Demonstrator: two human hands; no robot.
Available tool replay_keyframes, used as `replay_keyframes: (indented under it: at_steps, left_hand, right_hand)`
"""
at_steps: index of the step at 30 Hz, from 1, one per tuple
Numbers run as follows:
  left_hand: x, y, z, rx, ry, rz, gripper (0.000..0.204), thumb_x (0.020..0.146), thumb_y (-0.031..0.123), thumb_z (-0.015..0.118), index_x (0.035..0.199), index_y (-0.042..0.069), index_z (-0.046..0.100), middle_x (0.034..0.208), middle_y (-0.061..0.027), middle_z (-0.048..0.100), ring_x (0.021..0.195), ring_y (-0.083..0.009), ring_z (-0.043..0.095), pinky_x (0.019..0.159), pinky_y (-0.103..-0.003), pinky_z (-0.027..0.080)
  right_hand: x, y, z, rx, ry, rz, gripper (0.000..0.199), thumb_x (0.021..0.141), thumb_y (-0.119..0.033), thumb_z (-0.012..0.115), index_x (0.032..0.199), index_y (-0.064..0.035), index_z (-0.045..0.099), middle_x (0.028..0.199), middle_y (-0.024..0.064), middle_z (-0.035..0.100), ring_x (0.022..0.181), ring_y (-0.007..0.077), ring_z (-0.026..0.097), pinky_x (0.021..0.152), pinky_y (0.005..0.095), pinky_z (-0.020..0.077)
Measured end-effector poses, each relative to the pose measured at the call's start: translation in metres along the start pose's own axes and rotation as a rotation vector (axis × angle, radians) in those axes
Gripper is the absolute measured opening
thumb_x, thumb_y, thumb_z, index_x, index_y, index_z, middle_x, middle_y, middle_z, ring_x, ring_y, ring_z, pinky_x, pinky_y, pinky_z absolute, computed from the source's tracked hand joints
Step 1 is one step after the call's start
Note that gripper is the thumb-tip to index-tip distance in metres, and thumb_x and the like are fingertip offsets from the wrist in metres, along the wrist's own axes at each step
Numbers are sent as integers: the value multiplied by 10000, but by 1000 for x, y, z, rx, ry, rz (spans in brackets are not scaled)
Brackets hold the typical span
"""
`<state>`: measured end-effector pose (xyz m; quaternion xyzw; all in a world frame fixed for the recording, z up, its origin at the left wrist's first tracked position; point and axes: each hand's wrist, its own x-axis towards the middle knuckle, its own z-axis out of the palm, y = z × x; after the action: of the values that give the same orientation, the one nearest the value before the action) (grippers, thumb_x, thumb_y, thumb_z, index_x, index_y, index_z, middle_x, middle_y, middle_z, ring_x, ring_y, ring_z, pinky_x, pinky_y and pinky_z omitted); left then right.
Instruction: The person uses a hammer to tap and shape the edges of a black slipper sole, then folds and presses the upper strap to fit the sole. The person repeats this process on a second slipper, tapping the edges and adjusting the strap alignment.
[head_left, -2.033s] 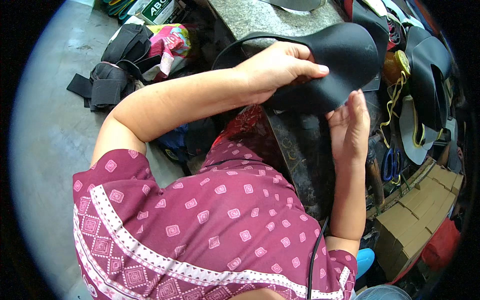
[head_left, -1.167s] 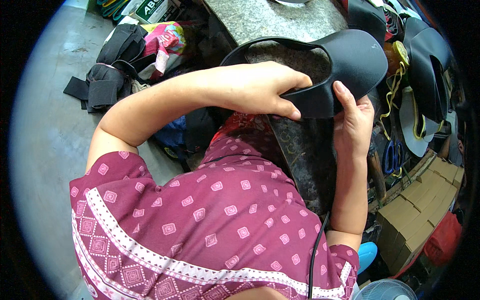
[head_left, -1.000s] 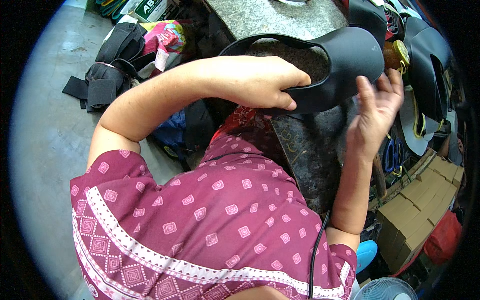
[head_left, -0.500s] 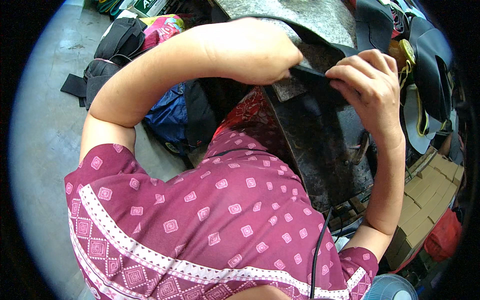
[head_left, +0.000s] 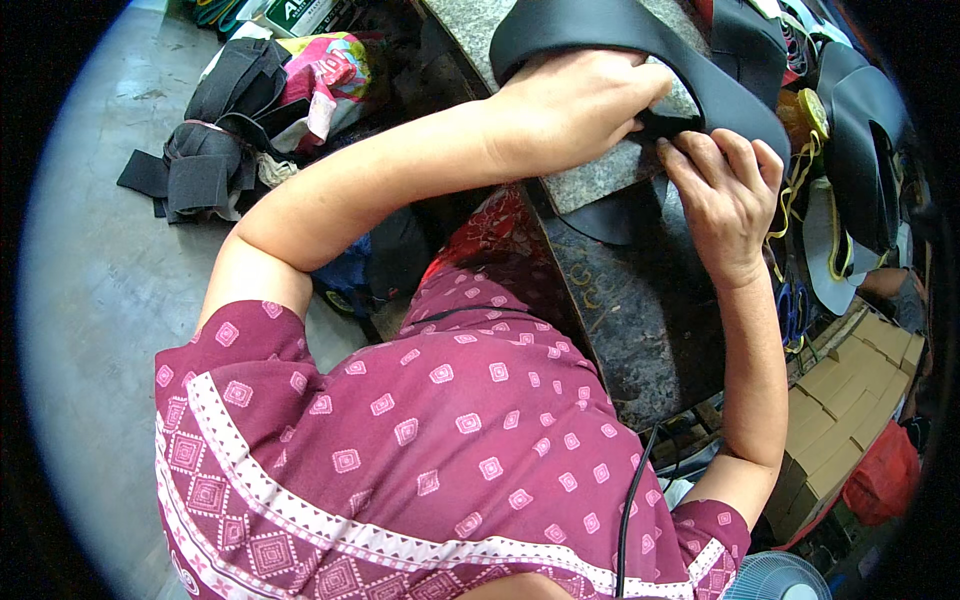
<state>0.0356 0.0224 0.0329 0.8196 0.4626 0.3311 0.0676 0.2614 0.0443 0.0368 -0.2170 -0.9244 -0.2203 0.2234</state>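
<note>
A wide, curved black band of smooth flexible material [head_left: 600, 28] arches over a grey speckled stone slab [head_left: 605, 180]. My left hand [head_left: 580, 105] reaches across within the band's curve, its fingers closed at the inner edge, though its grip is partly hidden. On the right, my right hand [head_left: 725, 190] pinches the near edge of the same band, thumb under and fingers curled. A small gap separates the two hands. Below the slab, a rounded black flap shows against the dark worktop [head_left: 640, 330].
More curved black pieces [head_left: 850, 140] and a yellow tape roll [head_left: 812, 115] lie at the right. Blue-handled scissors [head_left: 793, 315] are beside my right forearm. Stacked cardboard [head_left: 850, 390] and a fan [head_left: 785, 578] stand lower right. Black fabric bundles [head_left: 215, 150] sit on the floor at left.
The black band has turned so its broad face shows, arching above my hands. My left hand has shifted right and rotated, and my right hand has moved slightly down and left.
</note>
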Motion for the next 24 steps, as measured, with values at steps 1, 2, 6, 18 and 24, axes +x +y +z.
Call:
replay_keyframes:
  at_steps: [1,2,6,18,24]
  left_hand:
    - [3,-4,3,-57,-26,-3,313,844,137,737,1075,36,553,893,-186,651,928,-388,666,802,-451,522]
    - [5,-6,6,-130,6,-26,287,849,117,724,1052,28,542,900,-198,651,911,-389,667,792,-458,509]
    - [6,-13,10,-99,-49,-128,265,854,114,719,1041,41,547,865,-186,662,889,-381,677,764,-456,515]
    - [-3,-7,15,44,-37,-152,292,899,114,648,1175,73,562,896,-184,690,859,-378,694,755,-448,550]
    - [-15,21,14,-35,-92,91,603,889,152,637,1448,49,436,1304,-235,587,1211,-349,598,997,-401,478]
  right_hand:
    - [0,0,1,10,-8,13,203,769,-186,662,963,-191,719,965,-75,643,990,130,586,918,354,394]
    - [-1,-1,2,25,-49,47,201,771,-184,659,962,-189,720,961,-73,643,987,132,588,917,353,395]
    - [-3,-5,5,65,-45,71,211,768,-181,660,968,-187,724,939,-68,645,972,141,597,912,346,398]
    - [2,-9,4,141,-86,197,258,782,-155,682,1019,-231,751,902,-71,625,892,151,581,896,349,404]
    - [-2,-8,7,125,-139,179,209,778,-145,689,975,-189,741,908,-43,635,903,187,594,890,385,414]
